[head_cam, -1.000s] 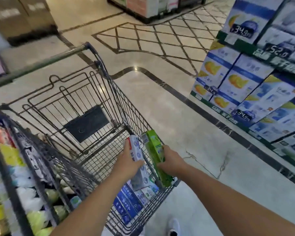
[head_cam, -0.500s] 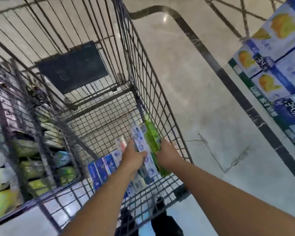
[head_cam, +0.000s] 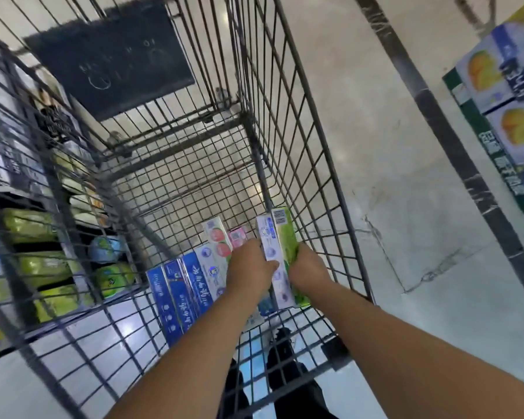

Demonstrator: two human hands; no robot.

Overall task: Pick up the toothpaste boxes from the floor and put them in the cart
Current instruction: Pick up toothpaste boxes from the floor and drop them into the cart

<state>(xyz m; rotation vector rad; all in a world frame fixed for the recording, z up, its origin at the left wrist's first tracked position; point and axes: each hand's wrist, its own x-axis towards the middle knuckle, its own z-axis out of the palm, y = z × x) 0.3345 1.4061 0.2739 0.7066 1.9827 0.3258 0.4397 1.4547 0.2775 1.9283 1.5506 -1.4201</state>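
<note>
Head view, looking down into a wire cart (head_cam: 288, 140).
Left hand (head_cam: 248, 272): inside the cart, fingers curled around a white box (head_cam: 273, 252), grasping it.
Right hand (head_cam: 307, 269): inside the cart, grasping a green box (head_cam: 286, 234); the two boxes touch side by side, against the cart's right wall, low near the floor of the basket.
Blue boxes (head_cam: 176, 297): a row lying in the basket, left of the left hand.
Pale boxes (head_cam: 217, 246): next to the blue ones; a pink box (head_cam: 237, 238) beside them.
Dark panel (head_cam: 109, 55): on the far end of the cart.
Shelf goods (head_cam: 43, 267): seen through the left wall.
Blue cartons (head_cam: 508, 86): stacked at right, on the tiled floor (head_cam: 375, 146).
</note>
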